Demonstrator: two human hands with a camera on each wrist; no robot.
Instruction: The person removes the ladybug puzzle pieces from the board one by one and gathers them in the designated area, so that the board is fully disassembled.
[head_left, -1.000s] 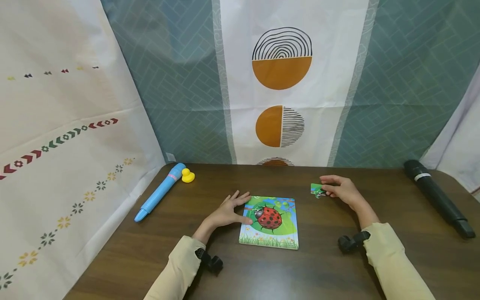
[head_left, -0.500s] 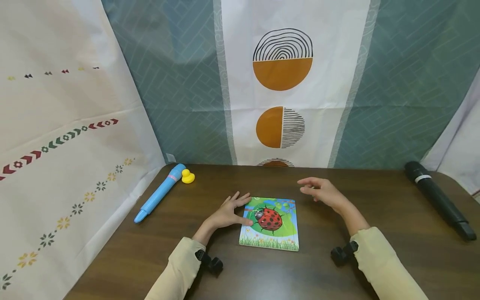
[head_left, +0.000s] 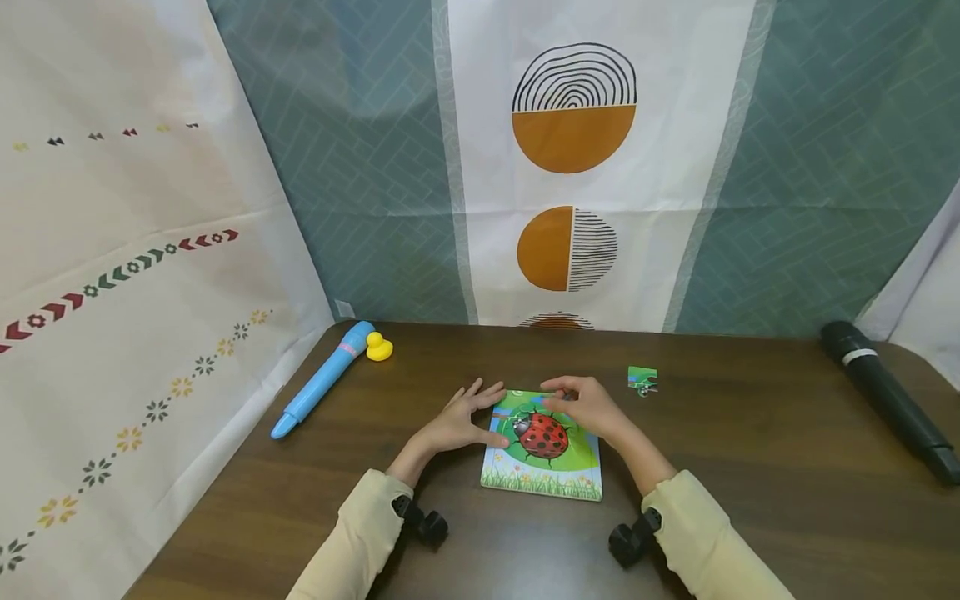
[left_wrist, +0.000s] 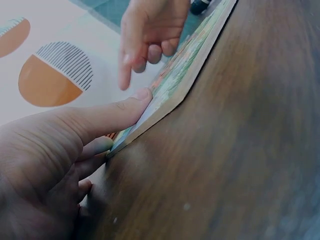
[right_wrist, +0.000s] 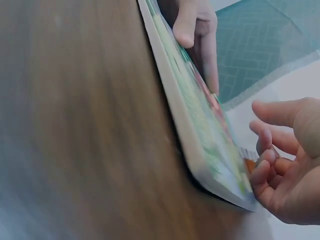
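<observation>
A square jigsaw puzzle [head_left: 542, 482] with a red ladybug picture lies flat on the brown table. My left hand [head_left: 455, 427] rests at its left side, fingers spread near the top corner and thumb [left_wrist: 122, 115] on its face. My right hand [head_left: 594, 408] is over the puzzle's top right corner with fingers loosely bent; the right wrist view shows nothing held between them. Whether those fingertips touch the puzzle, I cannot tell. A small green puzzle piece [head_left: 642, 377] lies on the table, to the right of and beyond the puzzle.
A blue toy microphone [head_left: 322, 383] lies at the table's left, beside a yellow rubber duck [head_left: 378, 347]. Along the right side lies a black microphone [head_left: 892, 404]. A patterned curtain [head_left: 397, 208] hangs behind the table's back edge.
My right hand has let go of the small puzzle piece and moved left to the puzzle's top right corner. The piece stays on the table. My left hand has kept its place.
</observation>
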